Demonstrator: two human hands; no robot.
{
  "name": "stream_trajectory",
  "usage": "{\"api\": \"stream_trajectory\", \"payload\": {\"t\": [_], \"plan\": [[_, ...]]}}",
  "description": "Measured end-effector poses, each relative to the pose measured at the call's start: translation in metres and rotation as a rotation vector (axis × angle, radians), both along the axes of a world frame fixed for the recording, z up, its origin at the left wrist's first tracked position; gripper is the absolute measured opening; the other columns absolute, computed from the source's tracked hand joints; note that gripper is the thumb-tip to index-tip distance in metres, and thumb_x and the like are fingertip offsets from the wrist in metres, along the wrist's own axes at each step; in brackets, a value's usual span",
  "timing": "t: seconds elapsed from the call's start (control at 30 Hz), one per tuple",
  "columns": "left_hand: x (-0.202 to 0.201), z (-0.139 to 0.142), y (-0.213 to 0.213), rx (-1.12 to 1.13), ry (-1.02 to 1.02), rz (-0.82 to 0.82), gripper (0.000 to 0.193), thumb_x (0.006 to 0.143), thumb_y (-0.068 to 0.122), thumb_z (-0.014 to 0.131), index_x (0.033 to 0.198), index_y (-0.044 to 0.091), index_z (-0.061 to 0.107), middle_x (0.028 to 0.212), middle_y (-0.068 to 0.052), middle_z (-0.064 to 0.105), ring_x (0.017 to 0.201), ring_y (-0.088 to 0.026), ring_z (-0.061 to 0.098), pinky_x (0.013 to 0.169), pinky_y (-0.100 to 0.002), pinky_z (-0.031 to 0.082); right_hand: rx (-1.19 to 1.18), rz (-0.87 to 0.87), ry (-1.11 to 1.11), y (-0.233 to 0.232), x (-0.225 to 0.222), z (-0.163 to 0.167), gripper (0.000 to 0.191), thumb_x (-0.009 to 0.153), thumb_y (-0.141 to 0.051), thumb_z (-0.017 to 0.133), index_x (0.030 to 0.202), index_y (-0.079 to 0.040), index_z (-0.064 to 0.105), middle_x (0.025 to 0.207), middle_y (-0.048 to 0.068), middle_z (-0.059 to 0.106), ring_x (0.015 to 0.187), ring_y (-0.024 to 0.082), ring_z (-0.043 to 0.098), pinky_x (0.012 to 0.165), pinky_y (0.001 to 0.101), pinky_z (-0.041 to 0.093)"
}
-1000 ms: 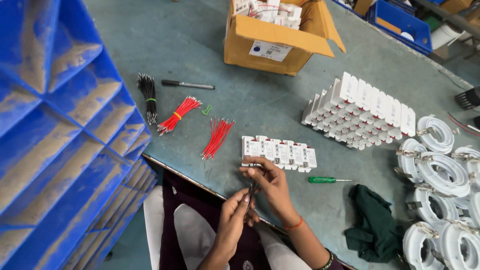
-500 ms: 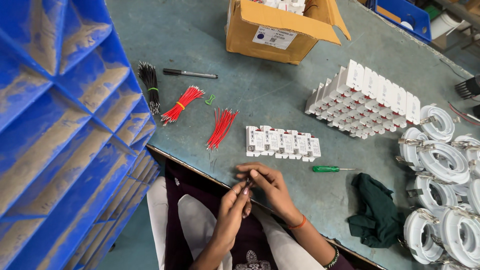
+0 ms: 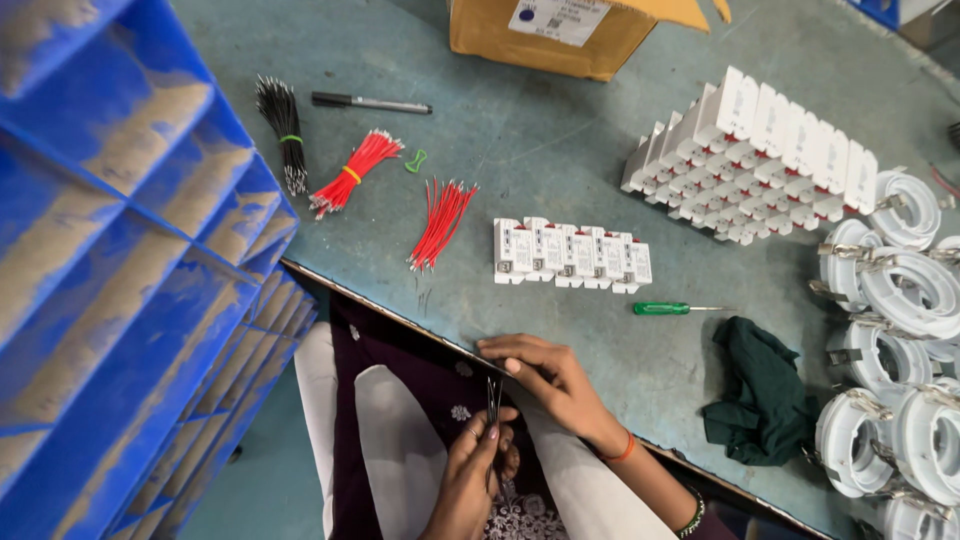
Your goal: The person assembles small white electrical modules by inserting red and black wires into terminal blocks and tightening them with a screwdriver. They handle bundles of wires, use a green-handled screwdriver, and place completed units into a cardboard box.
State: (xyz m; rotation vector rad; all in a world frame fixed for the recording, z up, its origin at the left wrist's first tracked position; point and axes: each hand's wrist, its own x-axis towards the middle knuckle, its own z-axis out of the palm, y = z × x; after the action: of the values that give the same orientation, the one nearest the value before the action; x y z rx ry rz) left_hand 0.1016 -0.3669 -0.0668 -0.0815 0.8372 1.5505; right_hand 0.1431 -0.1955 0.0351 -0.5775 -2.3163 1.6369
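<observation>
Wires (image 3: 493, 396), a thin dark pair, stand upright between the two hands just off the near edge of the worktop (image 3: 560, 150), over the person's lap. The left hand (image 3: 478, 462) pinches their lower part, fingers closed on them; the right hand (image 3: 548, 375) rests at the worktop's edge just beside their upper ends, fingers curled, though whether it touches them I cannot tell. They look light, slim and bendable (likely to flex or slip if held far from the tip), so a pinch close to the ends seems best. Loose red wires (image 3: 441, 222) lie well apart, further in on the worktop.
</observation>
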Motion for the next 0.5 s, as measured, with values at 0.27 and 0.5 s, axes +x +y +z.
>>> {"api": "stream_trajectory", "payload": {"t": [0.27, 0.5], "plan": [[0.001, 0.009, -0.014, -0.032, 0.001, -0.046, 0.031, 0.104, 0.02, 0.041, 0.126, 0.005, 0.057, 0.089, -0.002, 0.056, 0.081, -0.013, 0.058, 0.075, -0.029, 0.047, -0.004, 0.045, -0.184, -0.024, 0.01, 0.013, 0.032, 0.097, -0.009, 0.054, 0.124, -0.001, 0.07, 0.128, 0.015, 0.073, 0.108, 0.029, 0.074, 0.092, 0.0366, 0.057], [-0.009, 0.016, -0.026, 0.058, 0.205, -0.21, 0.033, 0.105, 0.025, 0.046, 0.122, 0.003, 0.063, 0.087, -0.001, 0.063, 0.086, -0.012, 0.06, 0.082, -0.029, 0.047, -0.133, 0.136, -0.33, -0.025, 0.026, 0.004, 0.036, 0.1, -0.011, 0.054, 0.129, -0.002, 0.072, 0.136, 0.013, 0.074, 0.085, 0.028, 0.078, 0.087, 0.0337, 0.062]]}}
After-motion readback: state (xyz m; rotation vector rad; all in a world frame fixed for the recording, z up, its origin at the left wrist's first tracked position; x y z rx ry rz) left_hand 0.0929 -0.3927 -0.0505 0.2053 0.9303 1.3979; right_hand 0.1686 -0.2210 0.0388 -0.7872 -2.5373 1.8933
